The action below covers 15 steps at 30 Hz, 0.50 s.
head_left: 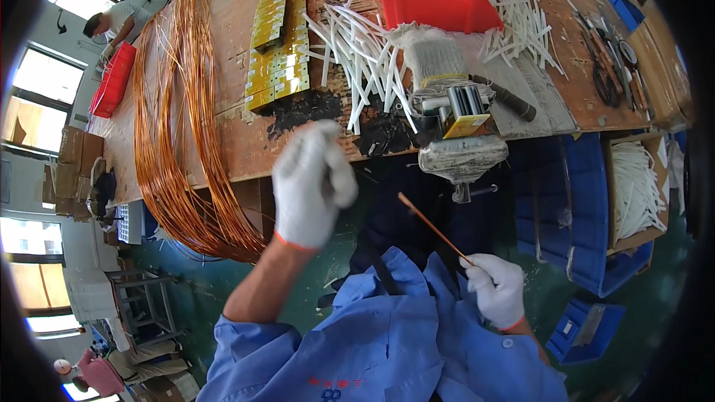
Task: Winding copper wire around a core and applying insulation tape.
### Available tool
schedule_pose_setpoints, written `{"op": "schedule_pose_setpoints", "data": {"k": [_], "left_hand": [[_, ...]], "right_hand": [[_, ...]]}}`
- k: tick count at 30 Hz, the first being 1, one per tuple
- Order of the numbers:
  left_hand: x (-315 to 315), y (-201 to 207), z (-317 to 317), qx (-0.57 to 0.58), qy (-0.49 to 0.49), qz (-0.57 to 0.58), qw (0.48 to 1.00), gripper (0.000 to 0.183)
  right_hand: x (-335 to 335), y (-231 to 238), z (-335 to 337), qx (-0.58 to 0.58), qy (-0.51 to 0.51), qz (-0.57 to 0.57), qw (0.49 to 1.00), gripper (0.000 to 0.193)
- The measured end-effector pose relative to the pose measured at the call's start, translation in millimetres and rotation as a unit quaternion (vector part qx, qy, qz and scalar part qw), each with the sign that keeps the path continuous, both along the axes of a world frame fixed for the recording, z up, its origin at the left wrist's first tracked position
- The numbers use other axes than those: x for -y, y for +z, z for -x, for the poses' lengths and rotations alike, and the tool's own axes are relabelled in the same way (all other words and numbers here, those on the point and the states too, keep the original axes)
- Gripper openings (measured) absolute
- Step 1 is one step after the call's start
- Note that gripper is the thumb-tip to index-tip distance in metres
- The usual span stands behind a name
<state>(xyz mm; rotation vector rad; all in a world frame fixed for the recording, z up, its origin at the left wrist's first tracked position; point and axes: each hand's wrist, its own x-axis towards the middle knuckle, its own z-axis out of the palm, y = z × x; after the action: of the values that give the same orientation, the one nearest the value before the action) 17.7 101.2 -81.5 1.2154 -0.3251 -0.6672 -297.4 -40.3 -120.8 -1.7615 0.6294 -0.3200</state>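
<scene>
My right hand (497, 289), in a white glove, pinches one end of a thin copper-coloured wire length (438, 232). It slants up and left in front of the bench, with a slightly thicker far tip. My left hand (309, 186), also gloved, is raised at the bench edge and blurred by motion; its fingers look bent, and whether they hold anything is unclear. A vise (462, 158) wrapped in pale material stands at the edge, with a yellow-sided part with dark bars (466, 113) at its jaws. Left of my left hand, long copper wire bundles (197, 119) droop over the edge.
Yellow blocks (279, 67) stand on the bench (234, 45) beside loose white sleeves (365, 59). A red bin (439, 13) holds more white pieces. Hand tools (611, 59) lie right. Below are blue crates (551, 208) and a carton (618, 231). Another person (119, 22) works far left.
</scene>
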Motion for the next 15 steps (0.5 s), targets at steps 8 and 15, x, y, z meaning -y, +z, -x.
{"op": "schedule_pose_setpoints", "data": {"k": [8, 15], "left_hand": [[61.1, -36.0, -108.4, 0.744, -0.114, -0.304, 0.583, 0.032], [86.2, 7.5, -105.6, 0.703, -0.055, -0.099, 0.702, 0.009]], "right_hand": [[26.3, 24.3, -7.5, 0.044, 0.076, 0.119, 0.989, 0.025], [40.3, 31.6, -11.8, 0.07, 0.025, 0.118, 0.99, 0.021]]}}
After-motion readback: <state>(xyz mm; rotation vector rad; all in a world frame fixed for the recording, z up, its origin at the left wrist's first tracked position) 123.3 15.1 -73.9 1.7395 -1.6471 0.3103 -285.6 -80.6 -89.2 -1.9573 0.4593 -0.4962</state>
